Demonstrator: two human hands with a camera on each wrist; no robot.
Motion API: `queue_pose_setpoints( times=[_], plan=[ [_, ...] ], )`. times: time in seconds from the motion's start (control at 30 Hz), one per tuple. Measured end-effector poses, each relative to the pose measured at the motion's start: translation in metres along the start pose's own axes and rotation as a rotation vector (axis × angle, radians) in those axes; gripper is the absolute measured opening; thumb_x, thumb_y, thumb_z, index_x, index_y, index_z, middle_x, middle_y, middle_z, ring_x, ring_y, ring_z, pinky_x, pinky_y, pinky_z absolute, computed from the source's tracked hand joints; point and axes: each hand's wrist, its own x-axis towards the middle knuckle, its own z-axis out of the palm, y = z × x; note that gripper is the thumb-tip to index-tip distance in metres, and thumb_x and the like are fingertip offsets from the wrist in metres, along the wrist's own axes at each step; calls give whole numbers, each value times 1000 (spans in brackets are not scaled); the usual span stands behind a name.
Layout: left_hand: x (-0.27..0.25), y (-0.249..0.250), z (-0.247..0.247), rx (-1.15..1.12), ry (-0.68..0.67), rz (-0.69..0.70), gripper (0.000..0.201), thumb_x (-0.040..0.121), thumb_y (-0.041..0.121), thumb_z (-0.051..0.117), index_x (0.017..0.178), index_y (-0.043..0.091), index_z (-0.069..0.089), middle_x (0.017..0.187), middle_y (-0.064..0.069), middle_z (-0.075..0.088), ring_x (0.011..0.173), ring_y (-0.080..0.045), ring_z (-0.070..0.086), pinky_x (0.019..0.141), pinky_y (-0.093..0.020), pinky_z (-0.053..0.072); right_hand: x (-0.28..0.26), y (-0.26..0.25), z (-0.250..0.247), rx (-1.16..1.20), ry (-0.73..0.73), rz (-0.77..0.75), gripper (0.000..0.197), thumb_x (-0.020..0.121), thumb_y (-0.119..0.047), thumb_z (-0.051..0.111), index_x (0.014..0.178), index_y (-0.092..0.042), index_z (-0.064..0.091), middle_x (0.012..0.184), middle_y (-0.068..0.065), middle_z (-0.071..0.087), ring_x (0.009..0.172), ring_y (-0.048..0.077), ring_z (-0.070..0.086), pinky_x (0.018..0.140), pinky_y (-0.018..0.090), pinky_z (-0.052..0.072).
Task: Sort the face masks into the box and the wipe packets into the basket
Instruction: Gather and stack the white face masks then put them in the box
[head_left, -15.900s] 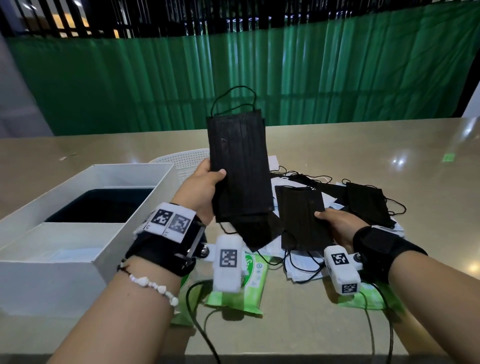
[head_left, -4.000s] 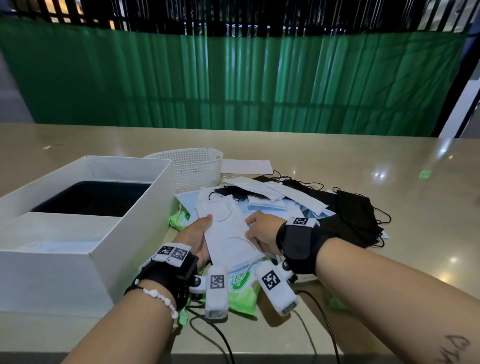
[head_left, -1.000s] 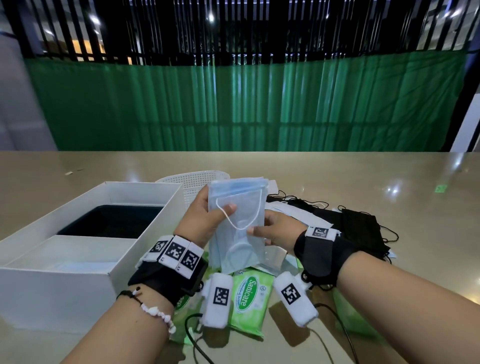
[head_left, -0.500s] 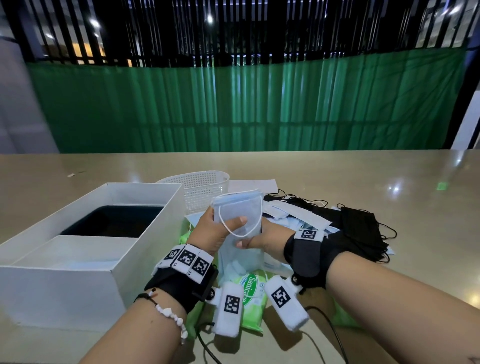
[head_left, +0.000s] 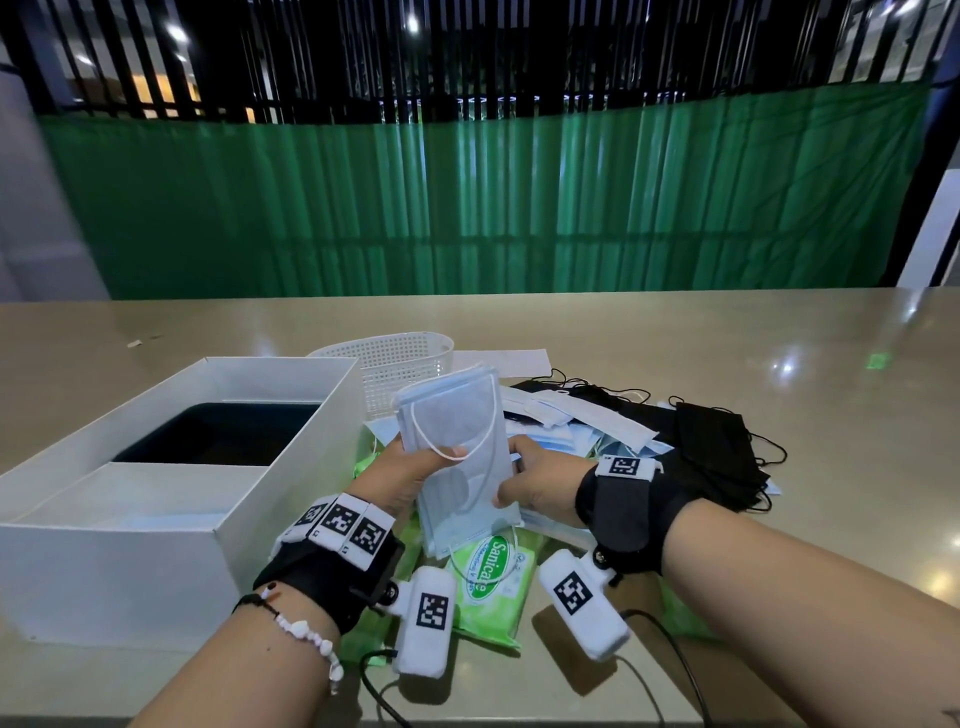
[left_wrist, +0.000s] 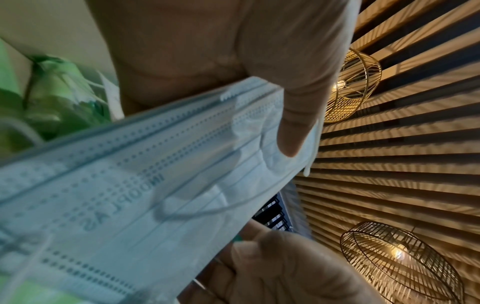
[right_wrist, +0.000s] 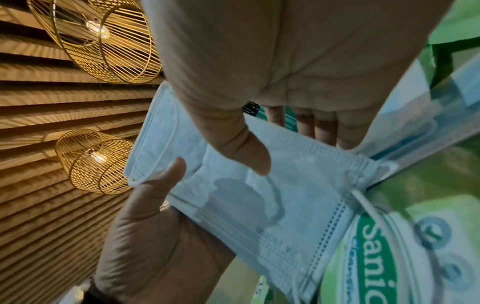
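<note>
Head view, held item: thin stack of pale blue pleated face masks (head_left: 457, 457) with white ear loops, upright above the pile, at centre of frame.
Head view, left hand (head_left: 405, 478): thumb across the front of the stack, fingers curled behind, gripping it.
Head view, right hand (head_left: 535, 483): pinching the stack's right edge, thumb in front.
Head view, white rectangular cardboard box (head_left: 291, 467): at 9 o'clock from the stack, open, dark inside.
Head view, white perforated plastic basket (head_left: 400, 369): at 12 o'clock, just behind the stack; contents not visible.
Head view, green wipe packet (head_left: 488, 587): at 6 o'clock, flat on the glossy beige surface (head_left: 779, 415), under a dangling loop.
Head view, loose pile of black and pale masks (head_left: 649, 431): at 3 o'clock, unsorted.
Left wrist view: thumb pressed on the pleats (left_wrist: 155, 185), opposite hand below the edge.
Right wrist view: thumb and fingers sandwiching the stack (right_wrist: 259, 195); packet lettering (right_wrist: 389, 246) just beside.
Risk, loop: hanging ear loop likely to snag the packet and drag it toward the box.
Risk, stack: layers probably fan or slip if either pinch loosens mid-carry.
Risk, box wall: lower corner may catch the rim on a low approach.
</note>
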Motion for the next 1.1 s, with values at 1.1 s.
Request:
queue_pose_setpoints(
  times=[1.1],
  plan=[
    [-6, 0, 20, 3, -152, 22, 45, 69, 15, 68, 113, 8, 62, 102, -9, 71, 93, -22, 67, 76, -31, 55, -22, 4, -16, -249, -48, -31, 53, 86, -13, 55, 135, -26, 40, 126, -1, 58, 111, 20, 56, 96, 32, 43]
  ],
)
